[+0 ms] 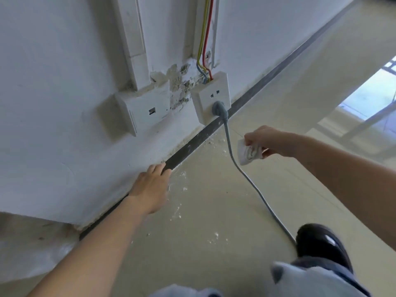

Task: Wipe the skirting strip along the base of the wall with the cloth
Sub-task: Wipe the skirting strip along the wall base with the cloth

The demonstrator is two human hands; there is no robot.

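where the white wall (pixel 64 146) met the pale floor (pixel 214 200), a dark skirting strip (pixel 194 144) ran diagonally from the lower left up toward the upper right. the left hand (pixel 151 187) lay open and flat, palm down, with its fingertips (pixel 159 168) resting on the strip and the heel of the hand over the floor just beside it. the right hand (pixel 264 141) was held off the wall, well apart from the strip, and was closed around a small white cloth (pixel 249 153) — the cloth hung crumpled below the fingers, above the floor and touching neither it nor the strip.

a white socket box (pixel 211 97) was fixed to the wall just above the strip, with a grey plug (pixel 218 108) pushed into it. the plug's grey cable (pixel 242 170) dropped across the strip and trailed over the floor between the two hands, ending near a black shoe (pixel 323 243) at the lower right. red, yellow and blue wires (pixel 205 39) came down the wall into the top of the socket box. a second white box (pixel 143 110) sat on the wall to the left of it, and between them the plaster (pixel 182 86) was chipped and patchy. white crumbs and dust (pixel 180 189) lay scattered on the floor beside the strip — thickest near the left hand.
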